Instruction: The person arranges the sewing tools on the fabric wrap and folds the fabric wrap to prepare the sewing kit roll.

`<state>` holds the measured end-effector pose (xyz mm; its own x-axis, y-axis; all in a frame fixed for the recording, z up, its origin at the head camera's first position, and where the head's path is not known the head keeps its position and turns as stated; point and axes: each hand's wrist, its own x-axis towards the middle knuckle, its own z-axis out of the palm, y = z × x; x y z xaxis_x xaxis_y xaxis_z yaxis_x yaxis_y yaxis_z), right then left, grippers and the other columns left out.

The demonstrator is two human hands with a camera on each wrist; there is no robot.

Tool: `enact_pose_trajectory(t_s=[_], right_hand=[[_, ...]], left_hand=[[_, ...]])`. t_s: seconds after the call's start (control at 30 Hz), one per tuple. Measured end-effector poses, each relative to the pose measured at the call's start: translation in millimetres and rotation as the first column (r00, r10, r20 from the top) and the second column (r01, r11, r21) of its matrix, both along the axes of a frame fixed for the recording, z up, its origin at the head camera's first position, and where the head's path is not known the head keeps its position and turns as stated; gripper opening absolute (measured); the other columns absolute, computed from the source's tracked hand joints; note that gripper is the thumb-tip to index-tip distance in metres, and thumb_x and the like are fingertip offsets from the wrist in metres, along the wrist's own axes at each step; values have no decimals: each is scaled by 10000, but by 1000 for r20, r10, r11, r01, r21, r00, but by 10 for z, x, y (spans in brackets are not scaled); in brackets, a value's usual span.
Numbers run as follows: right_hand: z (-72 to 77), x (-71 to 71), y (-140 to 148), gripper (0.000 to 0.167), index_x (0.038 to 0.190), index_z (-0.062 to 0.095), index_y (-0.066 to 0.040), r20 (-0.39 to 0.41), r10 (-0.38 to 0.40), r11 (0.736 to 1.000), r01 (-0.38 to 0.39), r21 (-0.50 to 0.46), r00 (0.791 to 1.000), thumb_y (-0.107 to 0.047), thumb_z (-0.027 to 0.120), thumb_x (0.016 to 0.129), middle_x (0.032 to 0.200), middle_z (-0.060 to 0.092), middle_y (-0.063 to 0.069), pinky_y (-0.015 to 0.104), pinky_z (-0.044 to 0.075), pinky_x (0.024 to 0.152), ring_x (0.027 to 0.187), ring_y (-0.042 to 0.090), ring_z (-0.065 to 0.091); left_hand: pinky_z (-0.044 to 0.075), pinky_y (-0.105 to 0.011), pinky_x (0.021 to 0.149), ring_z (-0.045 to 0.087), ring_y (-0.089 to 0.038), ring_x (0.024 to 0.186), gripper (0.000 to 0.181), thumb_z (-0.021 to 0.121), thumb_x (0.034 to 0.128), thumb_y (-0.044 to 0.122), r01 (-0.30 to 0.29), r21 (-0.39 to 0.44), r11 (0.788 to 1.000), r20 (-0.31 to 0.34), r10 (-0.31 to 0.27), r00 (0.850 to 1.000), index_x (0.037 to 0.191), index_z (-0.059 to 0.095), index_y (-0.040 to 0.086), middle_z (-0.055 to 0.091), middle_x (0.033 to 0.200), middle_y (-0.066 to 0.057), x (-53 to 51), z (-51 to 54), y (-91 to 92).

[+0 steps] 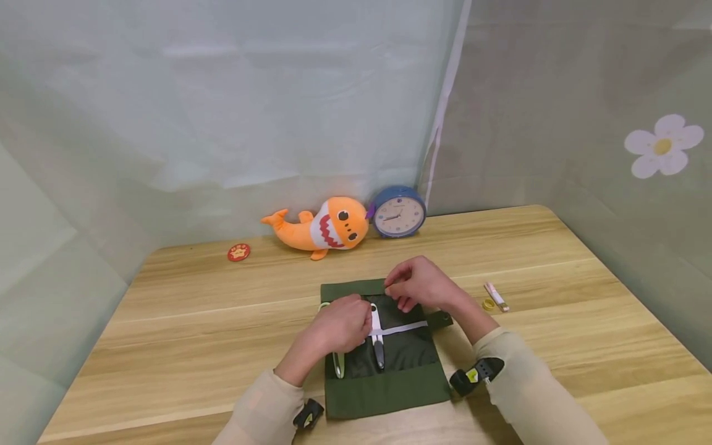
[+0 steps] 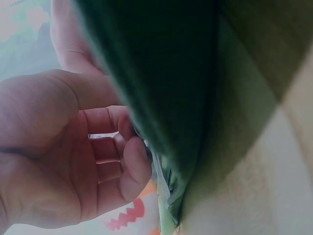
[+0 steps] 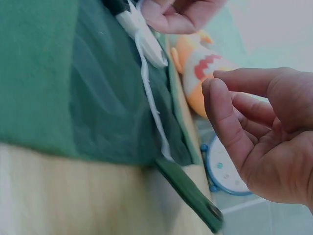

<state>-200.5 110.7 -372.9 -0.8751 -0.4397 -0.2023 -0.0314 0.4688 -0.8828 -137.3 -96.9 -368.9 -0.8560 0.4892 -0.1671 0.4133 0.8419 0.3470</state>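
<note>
A dark green fabric tool roll [image 1: 389, 389] lies spread on the table, crossed by a white elastic strap [image 1: 408, 327]. A slim white-and-black tool [image 1: 378, 346] sits under the strap. Left of it lies a light green tool [image 1: 339, 364], partly covered by my left hand [image 1: 346, 321]. That hand's curled fingers pinch the elastic close to the white tool; its fingertips are mostly hidden from above. My right hand [image 1: 419, 283] hovers at the roll's far edge, thumb and forefinger tips together. In the right wrist view, nothing shows between those fingertips [image 3: 219, 98].
An orange plush shark [image 1: 334, 225] and a blue round clock [image 1: 398, 213] stand at the back, with a red badge [image 1: 238, 252] to their left. Right of the roll lie a yellow ring [image 1: 488, 304] and a small pink-and-white item [image 1: 497, 296]. A snap tab [image 1: 441, 319] sticks out rightward.
</note>
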Motion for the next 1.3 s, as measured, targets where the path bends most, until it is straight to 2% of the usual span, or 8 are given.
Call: enact_pose_trajectory(t_s=[0.2, 0.43, 0.6, 0.7, 0.83, 1.03, 1.3], right_hand=[[112, -3, 267, 247, 1143, 732, 53, -47, -56, 998, 56, 5, 997, -122, 724, 969, 837, 706, 110, 377, 628, 640, 647, 178, 693], [189, 19, 723, 270, 1165, 713, 60, -84, -144, 989, 146, 16, 986, -136, 723, 979, 943, 730, 209, 401, 641, 704, 710, 223, 723], [215, 65, 1028, 306, 1202, 695, 84, -107, -200, 978, 205, 34, 974, -137, 717, 992, 1040, 748, 221, 356, 637, 704, 730, 206, 724], [203, 99, 1200, 315, 1215, 694, 81, -123, -217, 971, 228, 78, 968, -146, 713, 998, 1028, 742, 220, 343, 633, 700, 735, 202, 717], [145, 153, 1398, 288, 1208, 696, 79, -132, -210, 963, 228, 146, 969, -121, 701, 1000, 937, 728, 186, 338, 620, 664, 722, 197, 691], [33, 252, 1587, 256, 1202, 703, 64, -96, -154, 959, 172, 227, 983, -79, 677, 992, 854, 677, 89, 325, 578, 617, 721, 190, 644], [-37, 312, 1669, 264, 1207, 710, 59, -103, -127, 960, 148, 238, 987, -28, 684, 958, 814, 636, 75, 331, 552, 560, 657, 187, 611]], left_hand=[[405, -306, 618, 486, -160, 731, 298, 653, 975, 64, -4, 12, 1000, -2, 4, 1000, 700, 564, 138, 508, 763, -5, 6, -5, -14], [379, -293, 589, 480, -155, 706, 319, 659, 972, 61, -8, 21, 1000, -6, 8, 1000, 682, 552, 141, 498, 746, -1, 18, 4, -4], [395, -298, 601, 491, -152, 721, 273, 698, 976, 93, -22, 21, 1000, 0, 22, 1000, 737, 577, 142, 518, 763, 6, 22, 13, 7], [417, -309, 615, 504, -152, 736, 234, 724, 974, 119, -33, 22, 999, 5, 33, 999, 783, 592, 148, 534, 786, 12, 28, 24, 8], [433, -329, 629, 514, -161, 756, 211, 743, 969, 136, -52, 29, 998, -1, 52, 999, 812, 604, 156, 546, 813, 11, 32, 50, 6], [449, -346, 647, 528, -171, 791, 191, 751, 977, 164, -57, 12, 998, -22, 57, 998, 836, 622, 164, 560, 845, 15, -3, 132, 40], [505, -362, 644, 581, -164, 855, 105, 756, 983, 192, -42, -4, 999, -28, 42, 999, 916, 685, 153, 626, 931, 14, -43, 259, 156]])
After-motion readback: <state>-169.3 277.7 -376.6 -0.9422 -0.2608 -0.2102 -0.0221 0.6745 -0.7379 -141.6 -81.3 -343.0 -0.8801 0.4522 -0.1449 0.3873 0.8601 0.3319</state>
